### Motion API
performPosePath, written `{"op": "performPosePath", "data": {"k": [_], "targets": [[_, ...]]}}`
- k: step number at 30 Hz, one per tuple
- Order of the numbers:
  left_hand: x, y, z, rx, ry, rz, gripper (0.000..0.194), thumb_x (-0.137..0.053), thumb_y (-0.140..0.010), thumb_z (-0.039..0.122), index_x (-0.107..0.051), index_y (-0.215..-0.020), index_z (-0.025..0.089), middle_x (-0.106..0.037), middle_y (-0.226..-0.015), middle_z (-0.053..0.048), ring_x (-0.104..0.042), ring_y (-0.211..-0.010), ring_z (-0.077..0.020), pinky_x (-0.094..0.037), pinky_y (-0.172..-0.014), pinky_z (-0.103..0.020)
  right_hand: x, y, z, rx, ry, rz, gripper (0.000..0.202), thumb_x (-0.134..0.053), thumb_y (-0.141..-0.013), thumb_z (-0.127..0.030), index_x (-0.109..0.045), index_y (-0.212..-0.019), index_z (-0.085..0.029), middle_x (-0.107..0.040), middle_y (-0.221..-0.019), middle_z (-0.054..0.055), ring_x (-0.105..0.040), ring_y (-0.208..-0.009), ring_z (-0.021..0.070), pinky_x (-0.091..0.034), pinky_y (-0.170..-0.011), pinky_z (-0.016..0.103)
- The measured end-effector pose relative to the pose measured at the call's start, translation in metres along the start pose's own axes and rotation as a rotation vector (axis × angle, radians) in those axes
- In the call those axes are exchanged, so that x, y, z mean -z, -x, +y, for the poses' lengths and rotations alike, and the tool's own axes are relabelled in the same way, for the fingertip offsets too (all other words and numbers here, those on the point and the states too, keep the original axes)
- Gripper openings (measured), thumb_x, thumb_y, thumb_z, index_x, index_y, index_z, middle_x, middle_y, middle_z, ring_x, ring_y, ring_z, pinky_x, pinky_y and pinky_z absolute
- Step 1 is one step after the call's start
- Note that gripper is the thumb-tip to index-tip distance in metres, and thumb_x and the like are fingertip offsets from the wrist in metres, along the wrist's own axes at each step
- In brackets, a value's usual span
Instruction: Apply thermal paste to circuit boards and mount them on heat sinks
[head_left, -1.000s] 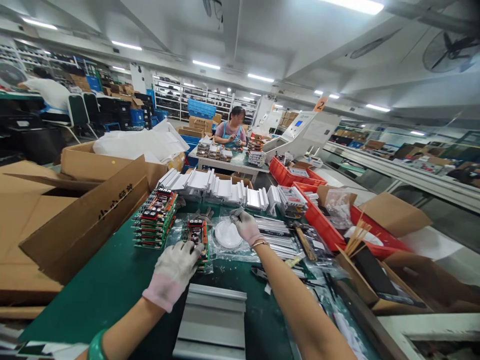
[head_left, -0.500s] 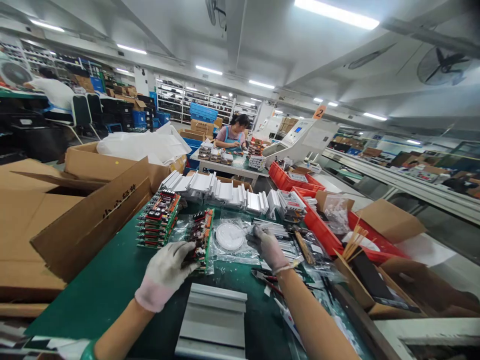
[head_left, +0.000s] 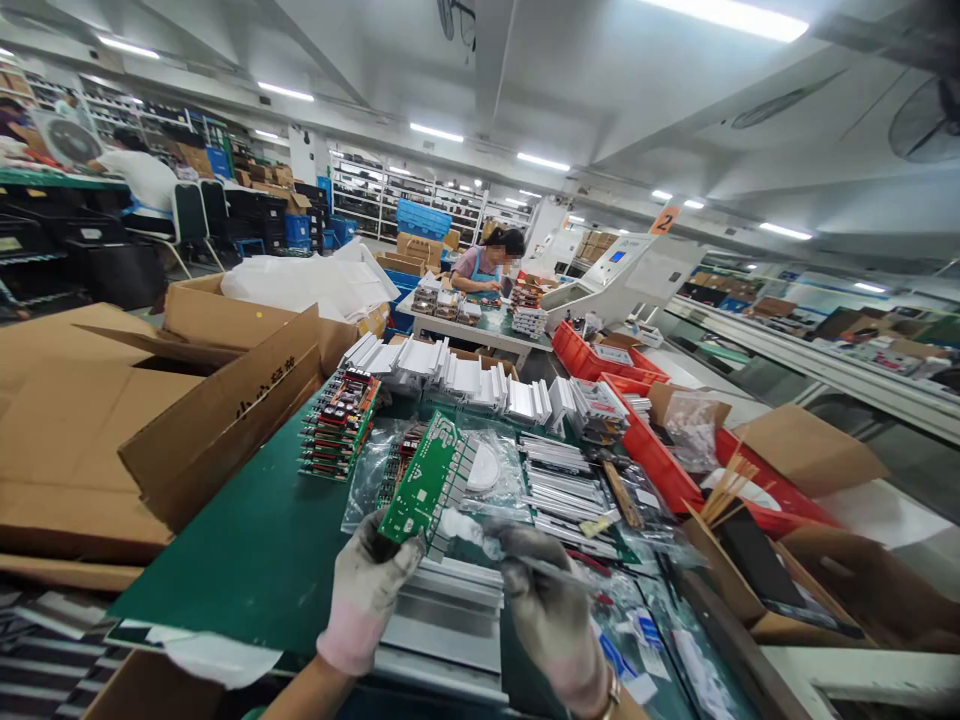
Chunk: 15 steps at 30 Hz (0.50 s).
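Observation:
My left hand [head_left: 369, 590], in a grey-white glove, grips the lower end of a green circuit board [head_left: 426, 480], tilted with its underside toward me. My gloved right hand [head_left: 551, 600] is closed around a thin tool, partly blurred, with a white-tipped end [head_left: 469, 530] close to the board's right edge. Below the board lies a silver aluminium profile [head_left: 446, 625]. Behind the board are another circuit board stack [head_left: 397, 460], partly hidden, and a round white dish [head_left: 482, 468] on clear plastic. A taller stack of boards [head_left: 340, 425] stands to the left.
Silver profiles [head_left: 465, 380] line the back of the green table [head_left: 232, 570]. Metal strips [head_left: 562, 485] and a wooden-handled tool [head_left: 622, 495] lie right of centre. Red bins [head_left: 645, 450] stand at the right, cardboard boxes [head_left: 217, 430] at the left. A person [head_left: 487, 265] sits beyond.
My left hand has lifted a circuit board and turned its green underside toward me. My right hand has moved from the dish area nearer to me, beside the board. The view has shifted slightly.

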<state>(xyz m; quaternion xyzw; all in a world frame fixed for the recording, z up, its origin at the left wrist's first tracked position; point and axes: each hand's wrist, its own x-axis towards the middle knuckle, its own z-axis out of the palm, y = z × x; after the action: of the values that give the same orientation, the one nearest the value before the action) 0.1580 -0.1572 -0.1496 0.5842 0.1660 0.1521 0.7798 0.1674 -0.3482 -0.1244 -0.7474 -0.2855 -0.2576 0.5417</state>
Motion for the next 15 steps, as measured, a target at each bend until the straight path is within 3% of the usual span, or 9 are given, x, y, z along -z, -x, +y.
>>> {"op": "performPosePath", "data": {"k": [4, 7, 11, 15], "targets": [[0.004, 0.004, 0.0, 0.018, -0.026, 0.023, 0.062, -0.085, -0.046, 0.052, -0.068, -0.092, 0.014, -0.073, -0.081, -0.008, -0.066, -0.073, -0.0225, -0.056, -0.068, -0.032, -0.002, 0.012, -0.014, 0.113, -0.024, -0.087, 0.018, -0.053, -0.1, -0.041, -0.065, -0.098, -0.028, -0.076, -0.098, 0.007, -0.075, -0.087, 0.0208, -0.062, -0.069, 0.031], [0.007, 0.005, -0.005, 0.007, -0.068, -0.002, 0.061, -0.084, -0.046, 0.051, -0.069, -0.091, 0.013, -0.073, -0.08, -0.008, -0.066, -0.071, -0.0214, -0.056, -0.067, -0.029, -0.001, 0.011, -0.011, 0.156, -0.012, -0.088, 0.014, -0.053, -0.1, -0.039, -0.064, -0.101, -0.03, -0.077, -0.098, 0.005, -0.075, -0.085, 0.0187, -0.061, -0.07, 0.029], [0.012, 0.005, -0.009, -0.029, -0.138, -0.04, 0.06, -0.082, -0.047, 0.053, -0.069, -0.09, 0.013, -0.072, -0.075, -0.008, -0.065, -0.066, -0.0222, -0.055, -0.061, -0.029, 0.003, -0.003, 0.008, 0.172, 0.039, 0.014, 0.01, -0.057, -0.098, -0.033, -0.065, -0.102, -0.028, -0.076, -0.1, 0.005, -0.074, -0.09, 0.0216, -0.062, -0.074, 0.034], [0.016, 0.006, -0.006, -0.053, -0.201, -0.067, 0.055, -0.079, -0.05, 0.055, -0.07, -0.086, 0.015, -0.073, -0.074, -0.008, -0.067, -0.068, -0.0244, -0.056, -0.06, -0.03, 0.006, -0.019, 0.022, 0.085, 0.118, 0.104, 0.013, -0.058, -0.095, -0.032, -0.069, -0.097, -0.025, -0.077, -0.095, 0.005, -0.075, -0.088, 0.0235, -0.063, -0.077, 0.036]]}}
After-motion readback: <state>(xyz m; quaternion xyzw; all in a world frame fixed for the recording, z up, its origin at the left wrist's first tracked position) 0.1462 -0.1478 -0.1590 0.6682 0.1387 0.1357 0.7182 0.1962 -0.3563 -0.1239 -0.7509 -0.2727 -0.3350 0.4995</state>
